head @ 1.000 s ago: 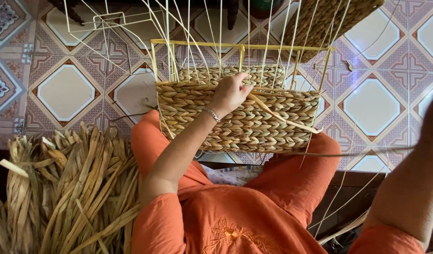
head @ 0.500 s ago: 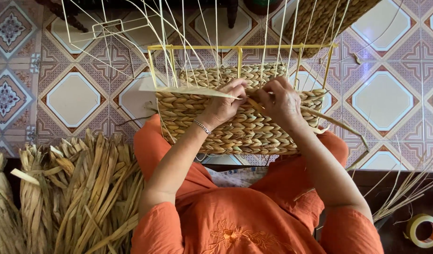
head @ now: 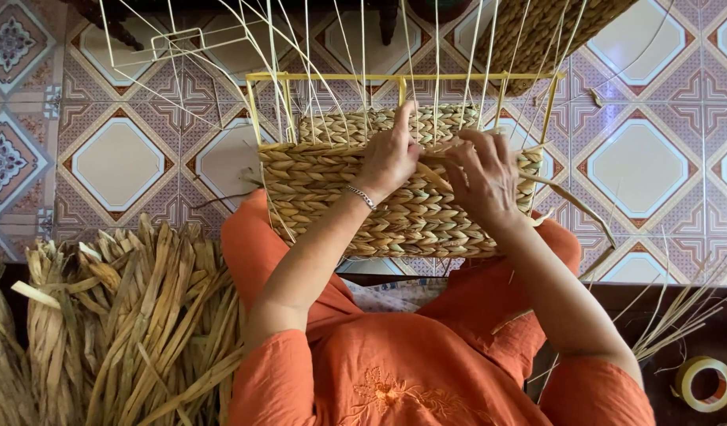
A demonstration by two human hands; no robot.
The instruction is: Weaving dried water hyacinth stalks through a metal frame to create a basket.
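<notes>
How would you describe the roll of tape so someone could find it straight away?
Start at the half-woven straw basket on the person's orange-clad lap, then look to the bottom right corner. Past the loose thin pale reeds lies the roll of tape, the only round, hollow ring there.

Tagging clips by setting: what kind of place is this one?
Probably a home or small craft workshop where baskets are woven by hand. Cues: patterned tile floor, a half-woven basket on a wire frame across the person's lap with the left hand and right hand on it, and bundles of dried fibre alongside.
</notes>
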